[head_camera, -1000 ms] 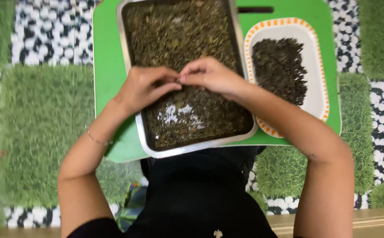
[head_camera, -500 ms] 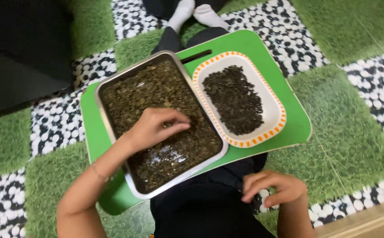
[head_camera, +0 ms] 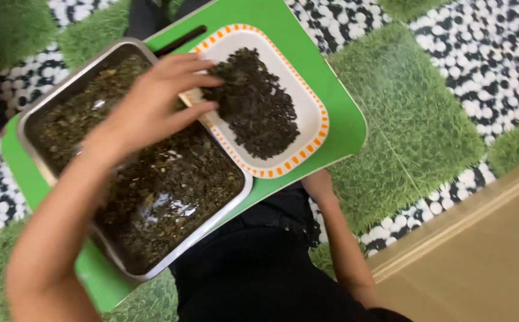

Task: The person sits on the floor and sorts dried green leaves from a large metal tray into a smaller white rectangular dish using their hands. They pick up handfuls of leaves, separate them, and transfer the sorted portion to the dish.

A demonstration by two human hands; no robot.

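My left hand reached across the metal tray toward the white plate, fingers extended and held loosely apart, with no grip on anything that I could confirm. The fingertips were at the near rim of the plate, over the edge of the pile of dark dried leaves on it; whether they touched the leaves could not be determined. The left forearm ran down across the tray to the lower left of the view.

My right hand was hidden under the edge of the green tray; only the right forearm showed, rising from the lower right to that edge. Its state could not be told.

The metal tray was rectangular, with a shallow rim, and held a spread layer of mixed brownish-green dried leaf matter, with bare shiny metal showing in small patches. The white plate was a rounded rectangle with an orange dashed border and lay just beside the metal tray, their rims touching or nearly so. Both lay on the green tray, which rested across my lap over dark clothing.

Beneath was a floor covering of green grass-like squares alternating with black-and-white pebble-pattern squares. A tan surface occupied the lower right corner
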